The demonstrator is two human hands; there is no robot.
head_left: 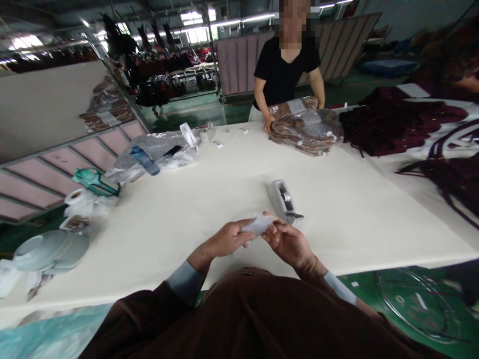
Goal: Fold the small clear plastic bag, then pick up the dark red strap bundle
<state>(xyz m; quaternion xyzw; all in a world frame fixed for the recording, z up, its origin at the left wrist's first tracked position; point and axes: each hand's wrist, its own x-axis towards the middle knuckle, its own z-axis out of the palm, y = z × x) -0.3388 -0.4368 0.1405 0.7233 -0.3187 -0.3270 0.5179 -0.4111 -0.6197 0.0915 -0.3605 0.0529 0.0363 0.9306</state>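
Both my hands meet over the near part of the white table (179,209), with a small whitish translucent packet (259,225) between them. My left hand (230,238) pinches its left end between thumb and fingers. At the packet's right end, the bent fingers of my right hand (291,242) close on its edge. What the packet contains is too blurred to tell. Just beyond my right hand, a grey tape dispenser (281,197) stands on the table, apart from my fingers.
Across the table a person (288,65) holds a plastic-wrapped brown bundle (305,127). Dark maroon garments (396,119) are heaped at the right. Along the left lie a blue bottle (145,160), a green bottle (98,182), a white roll (79,199) and a grey-green rounded object (52,252).
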